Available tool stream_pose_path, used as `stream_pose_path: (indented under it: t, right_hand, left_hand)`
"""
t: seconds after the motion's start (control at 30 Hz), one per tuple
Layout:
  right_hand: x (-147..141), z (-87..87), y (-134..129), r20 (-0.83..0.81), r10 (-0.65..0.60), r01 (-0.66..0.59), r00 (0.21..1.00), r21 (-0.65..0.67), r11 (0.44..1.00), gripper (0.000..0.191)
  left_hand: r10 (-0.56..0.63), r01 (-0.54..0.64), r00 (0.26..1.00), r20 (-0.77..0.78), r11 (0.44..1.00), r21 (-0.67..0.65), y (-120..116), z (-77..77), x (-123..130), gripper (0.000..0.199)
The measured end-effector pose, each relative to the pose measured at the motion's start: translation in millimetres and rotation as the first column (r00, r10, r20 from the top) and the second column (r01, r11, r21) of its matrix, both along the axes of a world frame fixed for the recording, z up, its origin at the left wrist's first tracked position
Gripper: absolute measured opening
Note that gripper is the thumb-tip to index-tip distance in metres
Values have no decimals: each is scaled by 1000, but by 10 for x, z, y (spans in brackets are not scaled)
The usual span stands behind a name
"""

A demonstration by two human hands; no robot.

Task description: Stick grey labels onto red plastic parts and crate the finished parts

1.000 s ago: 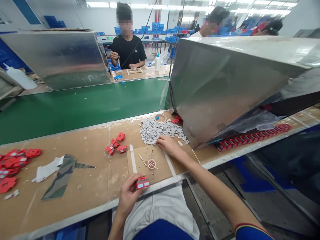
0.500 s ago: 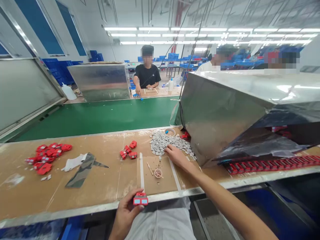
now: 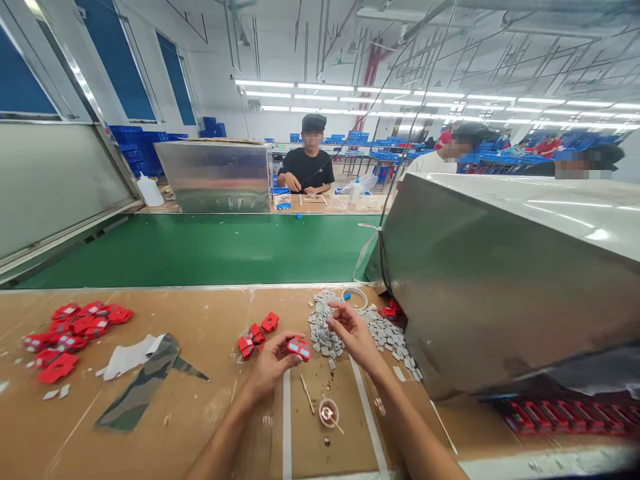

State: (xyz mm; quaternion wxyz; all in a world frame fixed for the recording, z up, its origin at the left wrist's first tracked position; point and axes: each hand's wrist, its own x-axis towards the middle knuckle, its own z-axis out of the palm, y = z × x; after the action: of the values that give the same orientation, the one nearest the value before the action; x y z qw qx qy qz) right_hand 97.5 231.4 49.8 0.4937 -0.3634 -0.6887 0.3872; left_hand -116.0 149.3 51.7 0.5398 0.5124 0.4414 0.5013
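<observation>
Red plastic part (image 3: 299,348) with pale panels, held in the left hand's (image 3: 273,365) grip above the bench (image 3: 200,320). Right hand (image 3: 354,335), fingers partly curled, over grey chips (image 3: 390,339) heaped near the bench's far edge; whether its grip contains a chip cannot be told. Small cup (image 3: 329,413), nearer the near edge. Camouflage cloth (image 3: 143,390), farther left, beside white cloth (image 3: 129,357).

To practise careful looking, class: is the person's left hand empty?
No, the left hand holds a small red piece between its thumb and fingers.
</observation>
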Motion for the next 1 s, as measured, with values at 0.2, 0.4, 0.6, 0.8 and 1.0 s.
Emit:
stream_pose_path:
  t: [0.2, 0.4, 0.6, 0.8, 1.0]
  right_hand:
    - [-72, -103, 33, -262, 52, -162, 964, -418, 894, 42]
    - [-133, -119, -114, -330, 98, -269, 939, -527, 806, 40]
    - [-118, -107, -164, -446, 42, -331, 894, -593, 734, 35]
    - [-103, -95, -169, -509, 8, -366, 861, -609, 704, 38]
    - [-141, -133, -192, -514, 26, -401, 857, -635, 660, 37]
  left_hand:
    - [53, -51, 998, 29, 996, -75, 153, -154, -5, 55]
    - [44, -37, 998, 54, 991, -127, 152, -236, 69, 53]
    - [57, -47, 996, 65, 988, -149, 151, -275, 84, 48]
    - [39, -31, 998, 58, 990, -137, 170, -310, 63, 47]
    - [45, -39, 998, 48, 992, -117, 169, -315, 61, 47]
